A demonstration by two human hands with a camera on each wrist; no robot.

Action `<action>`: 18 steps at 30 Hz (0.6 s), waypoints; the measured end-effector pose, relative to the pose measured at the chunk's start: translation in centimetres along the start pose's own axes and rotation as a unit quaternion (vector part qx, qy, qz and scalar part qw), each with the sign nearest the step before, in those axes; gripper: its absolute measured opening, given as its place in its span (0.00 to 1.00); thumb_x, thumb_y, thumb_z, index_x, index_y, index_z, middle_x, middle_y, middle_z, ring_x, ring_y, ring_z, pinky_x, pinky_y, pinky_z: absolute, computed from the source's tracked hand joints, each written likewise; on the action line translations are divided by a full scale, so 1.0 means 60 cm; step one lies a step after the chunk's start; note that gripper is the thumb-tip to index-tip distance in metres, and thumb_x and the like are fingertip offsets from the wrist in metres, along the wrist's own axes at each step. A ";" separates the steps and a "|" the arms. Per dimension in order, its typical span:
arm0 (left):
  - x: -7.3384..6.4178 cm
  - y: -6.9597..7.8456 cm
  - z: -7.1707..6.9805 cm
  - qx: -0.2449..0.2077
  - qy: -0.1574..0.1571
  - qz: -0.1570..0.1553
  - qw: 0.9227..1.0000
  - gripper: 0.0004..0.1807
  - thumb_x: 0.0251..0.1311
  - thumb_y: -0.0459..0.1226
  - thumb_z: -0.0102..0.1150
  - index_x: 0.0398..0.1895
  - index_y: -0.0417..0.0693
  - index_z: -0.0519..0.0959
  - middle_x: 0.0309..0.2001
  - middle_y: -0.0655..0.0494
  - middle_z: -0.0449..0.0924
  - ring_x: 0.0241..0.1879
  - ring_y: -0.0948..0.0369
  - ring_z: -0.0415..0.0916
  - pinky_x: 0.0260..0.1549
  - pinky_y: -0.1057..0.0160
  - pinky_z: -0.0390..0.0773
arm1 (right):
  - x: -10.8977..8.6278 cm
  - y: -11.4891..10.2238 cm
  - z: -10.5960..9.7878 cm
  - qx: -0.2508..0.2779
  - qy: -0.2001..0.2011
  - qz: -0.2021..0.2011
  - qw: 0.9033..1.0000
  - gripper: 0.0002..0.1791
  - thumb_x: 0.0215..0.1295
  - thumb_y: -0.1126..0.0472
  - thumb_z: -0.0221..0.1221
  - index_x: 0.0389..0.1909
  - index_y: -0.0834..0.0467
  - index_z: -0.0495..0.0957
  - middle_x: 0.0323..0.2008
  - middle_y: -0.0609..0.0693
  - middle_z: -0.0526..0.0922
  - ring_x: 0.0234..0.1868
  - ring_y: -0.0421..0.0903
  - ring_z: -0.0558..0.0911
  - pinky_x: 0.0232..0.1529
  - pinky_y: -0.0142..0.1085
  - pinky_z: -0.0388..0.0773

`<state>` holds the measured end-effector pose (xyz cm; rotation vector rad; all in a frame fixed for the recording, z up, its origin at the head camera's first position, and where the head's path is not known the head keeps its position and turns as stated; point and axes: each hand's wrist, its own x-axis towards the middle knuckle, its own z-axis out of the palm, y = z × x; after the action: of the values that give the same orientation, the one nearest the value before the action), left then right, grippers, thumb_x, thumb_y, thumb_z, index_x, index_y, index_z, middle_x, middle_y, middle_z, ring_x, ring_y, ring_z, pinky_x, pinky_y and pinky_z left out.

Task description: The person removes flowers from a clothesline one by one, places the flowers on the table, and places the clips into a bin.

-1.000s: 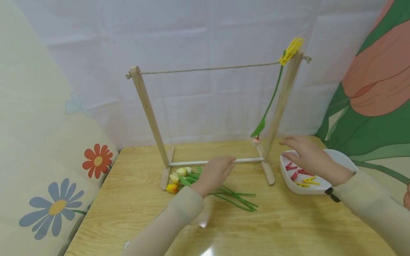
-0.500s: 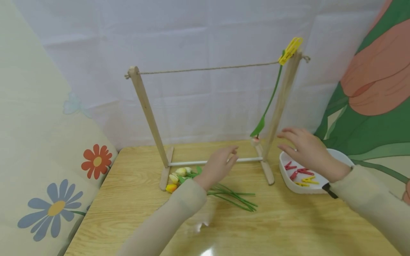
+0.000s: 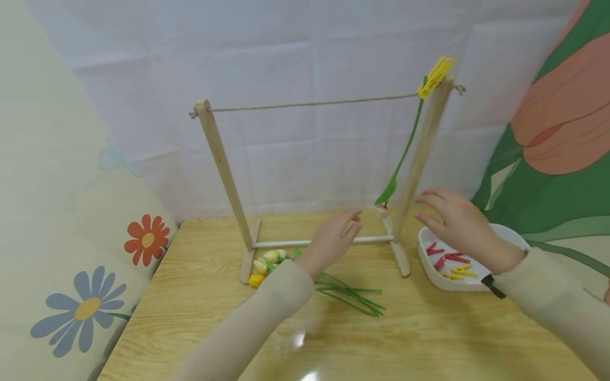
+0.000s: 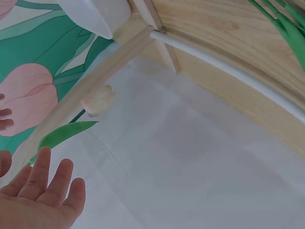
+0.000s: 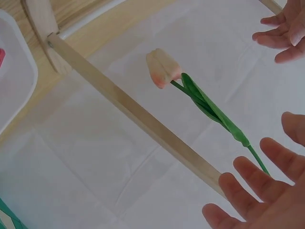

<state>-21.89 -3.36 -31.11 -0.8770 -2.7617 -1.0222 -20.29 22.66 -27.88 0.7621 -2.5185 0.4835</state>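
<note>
A pale pink artificial tulip [image 5: 162, 68] hangs head down from the rope [image 3: 310, 102], held near the right post by yellow clothespins [image 3: 436, 78]. My left hand [image 3: 331, 241] is raised over the tulips on the table, fingers loosely bent and nothing in them. Several tulips [image 3: 272, 257] lie there with white and orange-yellow heads to the left and green stems to the right; my left forearm hides part of them. My right hand [image 3: 457, 225] hovers above the white basin [image 3: 431, 267], its fingers spread and holding nothing. Red clothespins [image 3: 456, 257] and yellow ones lie in the basin.
The wooden rack has a left post [image 3: 221, 164], a right post [image 3: 421, 151] and a white bottom bar [image 3: 281, 244]. It stands near the back edge of the wooden table [image 3: 200, 317]. Behind hangs a white cloth [image 3: 267, 58]; painted flower panels flank both sides.
My left hand has risen off the tulips and moved slightly right, away from me. My right hand has lifted a little above the basin. The hanging tulip stays in place.
</note>
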 end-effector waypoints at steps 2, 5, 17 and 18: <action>0.005 0.004 0.000 0.001 0.007 0.005 1.000 0.22 0.74 0.40 0.46 0.66 0.40 0.68 0.55 0.50 0.79 0.58 0.55 0.74 0.61 0.60 0.70 | 0.004 0.000 -0.002 0.006 0.011 -0.002 1.000 0.17 0.58 0.70 0.65 0.48 0.70 0.77 0.48 0.70 0.77 0.50 0.68 0.74 0.50 0.63 0.70; 0.013 0.008 0.001 0.002 0.016 0.010 1.000 0.21 0.74 0.38 0.47 0.66 0.40 0.69 0.54 0.50 0.79 0.57 0.55 0.74 0.60 0.61 0.70 | 0.011 -0.002 -0.007 0.011 0.030 -0.005 0.999 0.16 0.58 0.71 0.64 0.47 0.71 0.77 0.48 0.70 0.77 0.50 0.68 0.73 0.50 0.63 0.69; 0.036 0.020 0.003 0.019 0.037 0.028 0.999 0.21 0.73 0.38 0.48 0.65 0.40 0.69 0.55 0.49 0.79 0.57 0.55 0.74 0.61 0.62 0.69 | 0.035 -0.005 -0.029 0.003 0.082 -0.014 0.996 0.16 0.59 0.70 0.63 0.47 0.73 0.76 0.50 0.72 0.75 0.52 0.70 0.71 0.53 0.63 0.65; 0.039 0.023 0.002 0.017 0.037 0.031 0.999 0.21 0.73 0.38 0.48 0.65 0.40 0.69 0.55 0.48 0.79 0.57 0.54 0.74 0.61 0.62 0.70 | 0.037 -0.004 -0.030 0.003 0.093 -0.018 0.996 0.16 0.59 0.70 0.63 0.47 0.73 0.76 0.50 0.72 0.75 0.52 0.70 0.71 0.53 0.64 0.65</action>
<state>-23.08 -1.29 -29.85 -0.8951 -2.6662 -0.9730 -21.20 22.34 -25.18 0.7280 -2.3294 0.5245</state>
